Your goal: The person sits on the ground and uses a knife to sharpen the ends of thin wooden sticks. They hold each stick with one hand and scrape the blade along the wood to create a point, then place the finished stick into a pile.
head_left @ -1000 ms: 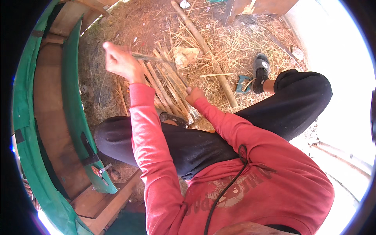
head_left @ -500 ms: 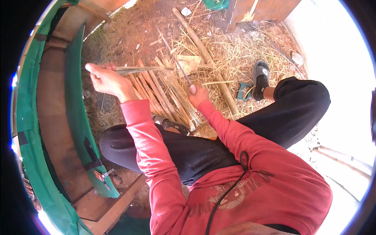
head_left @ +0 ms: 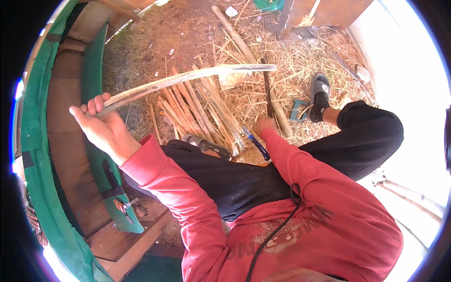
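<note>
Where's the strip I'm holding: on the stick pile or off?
Off: your left hand holds the wooden strip up, crossing above the stick pile.

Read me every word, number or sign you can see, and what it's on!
Red sweatshirt: dark printed letters, partly creased; I don't copy printed words.
Grey sandal: round white mark, too small to tell if it holds writing.
I can't make out any other writing.

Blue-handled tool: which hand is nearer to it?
Right. The right hand is just above the blue-handled tool in view; the left hand is well left, gripping a wooden strip.
</note>
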`<state>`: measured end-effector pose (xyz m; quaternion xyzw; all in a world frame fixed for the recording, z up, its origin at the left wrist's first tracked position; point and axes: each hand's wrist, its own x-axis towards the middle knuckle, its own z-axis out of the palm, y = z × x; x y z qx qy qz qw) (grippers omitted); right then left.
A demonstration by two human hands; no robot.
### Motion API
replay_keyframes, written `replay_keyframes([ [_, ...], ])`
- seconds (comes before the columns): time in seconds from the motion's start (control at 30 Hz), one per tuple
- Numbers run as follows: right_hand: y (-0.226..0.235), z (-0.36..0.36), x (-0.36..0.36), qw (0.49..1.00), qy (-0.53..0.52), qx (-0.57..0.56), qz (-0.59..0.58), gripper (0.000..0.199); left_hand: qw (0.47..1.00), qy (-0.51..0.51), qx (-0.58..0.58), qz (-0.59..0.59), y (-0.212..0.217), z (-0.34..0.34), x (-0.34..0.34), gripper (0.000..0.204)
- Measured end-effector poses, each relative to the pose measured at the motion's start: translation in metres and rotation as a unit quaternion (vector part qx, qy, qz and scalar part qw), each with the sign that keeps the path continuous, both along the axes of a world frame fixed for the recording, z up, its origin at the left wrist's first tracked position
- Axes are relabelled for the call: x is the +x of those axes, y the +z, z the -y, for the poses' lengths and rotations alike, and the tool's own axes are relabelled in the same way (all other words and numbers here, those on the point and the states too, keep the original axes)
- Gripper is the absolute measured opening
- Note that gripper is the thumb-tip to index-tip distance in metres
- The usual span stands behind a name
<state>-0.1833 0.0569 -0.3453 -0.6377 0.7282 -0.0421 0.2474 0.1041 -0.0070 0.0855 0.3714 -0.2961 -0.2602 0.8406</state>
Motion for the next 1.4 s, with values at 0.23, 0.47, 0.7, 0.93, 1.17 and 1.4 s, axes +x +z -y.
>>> replay_keyframes([
  [0.23, 0.129, 0.045, 0.053, 0.683, -0.107, 0.099, 0.715, 0.037, 0.992, -0.042, -0.053, -0.105, -0.033, -0.009, 0.034, 0.038],
  [0.47, 0.267, 0.075, 0.043, 0.499, -0.043, -0.035, 0.865, 0.036, 0.985, -0.061, -0.028, -0.157, -0.045, 0.0, -0.028, 0.036],
  [0.7, 0.227, 0.101, -0.005, 0.569, -0.22, -0.101, 0.786, 0.037, 0.866, -0.117, 0.301, 0.382, -0.069, -0.036, -0.052, 0.03],
  [0.93, 0.211, 0.094, 0.001, 0.542, -0.166, -0.124, 0.815, 0.035, 0.745, -0.105, 0.272, 0.6, -0.093, -0.038, -0.049, 0.026],
  [1.17, 0.062, 0.031, 0.014, 0.973, 0.164, 0.149, 0.066, 0.055, 0.77, -0.085, 0.28, 0.567, -0.12, -0.015, -0.064, 0.022],
  [1.4, 0.012, -0.032, 0.003, 0.888, 0.324, 0.318, -0.072, 0.039, 0.915, -0.166, 0.28, 0.236, -0.136, -0.016, -0.065, 0.018],
])
